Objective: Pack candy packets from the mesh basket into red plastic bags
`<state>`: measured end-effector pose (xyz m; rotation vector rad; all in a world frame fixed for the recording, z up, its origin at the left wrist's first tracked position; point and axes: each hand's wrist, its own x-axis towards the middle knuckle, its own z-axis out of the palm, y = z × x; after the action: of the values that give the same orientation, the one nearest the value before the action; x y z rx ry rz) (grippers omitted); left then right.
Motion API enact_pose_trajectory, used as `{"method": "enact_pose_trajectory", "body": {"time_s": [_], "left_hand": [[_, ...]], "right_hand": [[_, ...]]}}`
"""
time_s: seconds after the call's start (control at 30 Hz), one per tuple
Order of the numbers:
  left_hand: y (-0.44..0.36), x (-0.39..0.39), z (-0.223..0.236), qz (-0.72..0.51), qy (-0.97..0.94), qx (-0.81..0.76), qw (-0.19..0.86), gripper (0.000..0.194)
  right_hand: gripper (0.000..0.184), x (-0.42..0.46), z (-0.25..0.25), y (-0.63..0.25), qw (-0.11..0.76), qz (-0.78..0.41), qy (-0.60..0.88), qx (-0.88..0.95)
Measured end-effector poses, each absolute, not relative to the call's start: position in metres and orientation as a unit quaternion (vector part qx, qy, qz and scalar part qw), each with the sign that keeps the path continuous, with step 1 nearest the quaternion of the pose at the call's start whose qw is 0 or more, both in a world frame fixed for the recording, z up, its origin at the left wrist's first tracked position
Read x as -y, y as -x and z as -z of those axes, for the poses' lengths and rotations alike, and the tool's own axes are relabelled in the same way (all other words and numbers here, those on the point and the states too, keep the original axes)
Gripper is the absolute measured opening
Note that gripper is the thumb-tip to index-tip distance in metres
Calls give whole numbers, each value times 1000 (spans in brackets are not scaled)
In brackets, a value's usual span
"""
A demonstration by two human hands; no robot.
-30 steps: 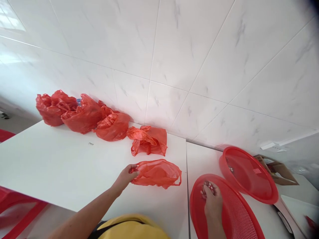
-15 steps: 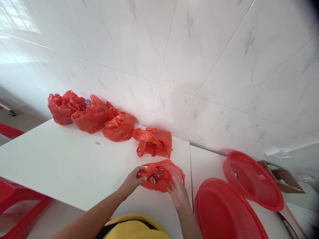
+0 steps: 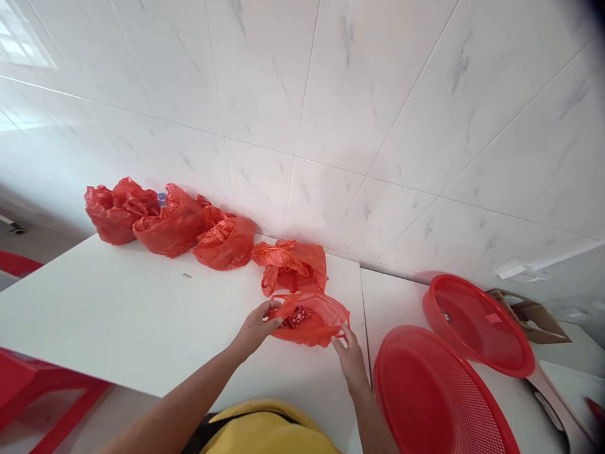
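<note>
A thin red plastic bag (image 3: 314, 318) lies on the white table (image 3: 142, 315) near its right edge, with small red-and-white items (image 3: 297, 317) showing inside. My left hand (image 3: 255, 326) pinches the bag's left rim. My right hand (image 3: 348, 353) is at the bag's lower right corner, its fingers closed on the edge or handle. Just behind it lies another crumpled red bag (image 3: 290, 266).
Three fuller red bags (image 3: 170, 224) stand in a row against the tiled wall at the back left. Two red perforated baskets (image 3: 435, 397) (image 3: 477, 325) sit on the neighbouring table to the right. A red chair (image 3: 28, 391) is at the lower left, a cardboard box (image 3: 529, 312) at the far right.
My right hand left the near basket, put small items into the bag, and now holds its right corner. The left hand has kept its hold on the rim.
</note>
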<state>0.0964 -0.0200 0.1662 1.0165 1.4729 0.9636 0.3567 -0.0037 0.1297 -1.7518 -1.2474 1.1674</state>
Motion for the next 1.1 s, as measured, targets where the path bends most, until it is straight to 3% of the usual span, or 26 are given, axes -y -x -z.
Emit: {"method": "enact_pose_trajectory", "body": {"time_s": [0.3,0.43,0.57,0.67,0.77,0.87,1.03,1.1], "left_hand": [[-89,22,-229,-470,-513,-613,374,42],[-95,25,-238,-431,-571,-581,389,26],[-100,29,-238,-406,-607,-559,392,23],[-99,31,-239,-387,-627,-559,382,34],[-97,33,-240,-320,-691,-548,346,28],[-97,34,-242,-276,-755,-506,312,29],[-105,40,-241,-291,-744,-500,335,30],[-109,43,-241,-300,-719,-511,363,28]], "right_hand": [[40,19,-190,-384,465,-404,674,407],[53,24,-180,-399,417,-363,708,440],[33,28,-164,-412,356,-363,731,456],[29,31,-163,-412,399,-401,708,424],[26,29,-170,-395,493,-517,604,355],[21,26,-179,-366,530,-625,487,302],[25,30,-195,-322,436,-655,474,395],[39,34,-202,-312,367,-665,473,446]]}}
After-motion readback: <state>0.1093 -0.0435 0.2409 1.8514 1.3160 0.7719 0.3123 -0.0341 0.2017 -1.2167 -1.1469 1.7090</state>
